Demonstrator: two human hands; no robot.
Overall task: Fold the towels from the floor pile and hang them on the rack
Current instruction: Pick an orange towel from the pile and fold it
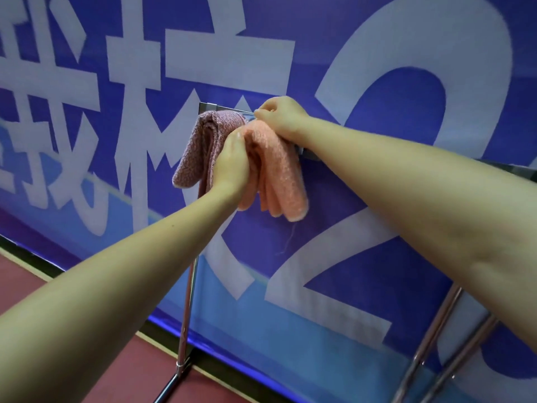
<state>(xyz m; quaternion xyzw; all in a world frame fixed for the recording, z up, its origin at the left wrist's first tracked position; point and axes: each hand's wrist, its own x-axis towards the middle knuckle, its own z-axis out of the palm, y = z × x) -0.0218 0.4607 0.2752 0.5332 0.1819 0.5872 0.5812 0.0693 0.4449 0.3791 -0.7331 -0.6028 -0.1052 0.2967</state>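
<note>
A folded orange towel point(283, 175) hangs over the top bar of a chrome rack point(187, 301). A mauve towel point(200, 146) hangs on the same bar just to its left, touching it. My left hand point(232, 161) grips the front folds of the orange towel from below. At the bar, my right hand point(279, 116) has its fingers curled over the top of the orange towel. The bar under both towels is mostly hidden.
A large blue banner point(377, 68) with white characters stands right behind the rack. The rack's second pair of chrome legs point(436, 338) slants down at the lower right. Dark red floor point(87, 382) shows at the bottom left.
</note>
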